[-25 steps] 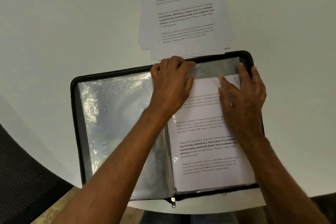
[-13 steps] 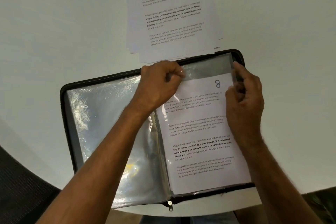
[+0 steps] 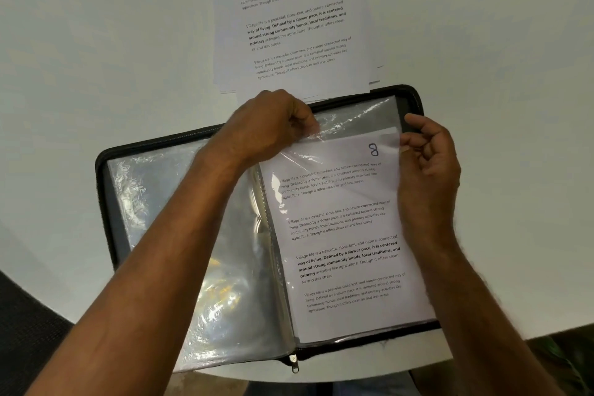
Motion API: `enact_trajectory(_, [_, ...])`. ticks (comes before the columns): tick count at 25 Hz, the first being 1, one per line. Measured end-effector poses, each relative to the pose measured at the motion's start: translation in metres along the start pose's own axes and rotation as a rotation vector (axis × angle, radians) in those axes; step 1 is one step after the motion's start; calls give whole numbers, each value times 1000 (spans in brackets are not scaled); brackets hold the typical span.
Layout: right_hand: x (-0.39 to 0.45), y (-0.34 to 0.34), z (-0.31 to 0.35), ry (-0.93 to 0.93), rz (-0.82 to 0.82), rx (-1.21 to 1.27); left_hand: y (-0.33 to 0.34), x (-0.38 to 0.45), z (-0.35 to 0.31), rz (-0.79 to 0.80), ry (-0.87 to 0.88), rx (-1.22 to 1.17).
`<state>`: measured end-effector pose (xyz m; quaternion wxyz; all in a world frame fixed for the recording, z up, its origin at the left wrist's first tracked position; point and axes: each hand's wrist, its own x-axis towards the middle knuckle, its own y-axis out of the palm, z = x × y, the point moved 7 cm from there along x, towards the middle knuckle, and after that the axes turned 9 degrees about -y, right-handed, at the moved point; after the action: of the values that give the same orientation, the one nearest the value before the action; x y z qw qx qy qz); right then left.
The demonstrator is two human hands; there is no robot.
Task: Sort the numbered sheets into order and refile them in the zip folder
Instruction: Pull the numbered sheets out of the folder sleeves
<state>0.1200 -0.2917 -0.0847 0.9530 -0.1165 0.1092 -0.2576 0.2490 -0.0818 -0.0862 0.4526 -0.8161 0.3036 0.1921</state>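
Zip folder [image 3: 106, 202] open on desk [image 3: 96, 42]. Sheet 8 [image 3: 347, 235] partly seated in right-page sleeve. Left hand [image 3: 273, 128] pinches sleeve top; right hand [image 3: 427, 157] pinches sheet corner. Unfiled stack [image 3: 289, 19] beyond folder: judged filing unfinished.

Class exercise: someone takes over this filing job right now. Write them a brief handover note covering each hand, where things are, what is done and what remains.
Left hand: pinches the sleeve top edge.
Right hand: pinches the top right corner of sheet 8.
Folder: open flat on the table. Sheet 8 is most of the way into the right-hand sleeve.
Stack of loose sheets lies beyond the folder.
Left: seat sheet 8, file the stack, zip up.
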Motion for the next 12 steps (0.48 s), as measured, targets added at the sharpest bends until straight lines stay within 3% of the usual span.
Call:
enact_trajectory(7, [2,1,-4,50,-1,48,19,1,-17,19,46,175])
enact_trajectory(12, [4,-4,-7,76,2,83,12,3,-14,-48,77,118])
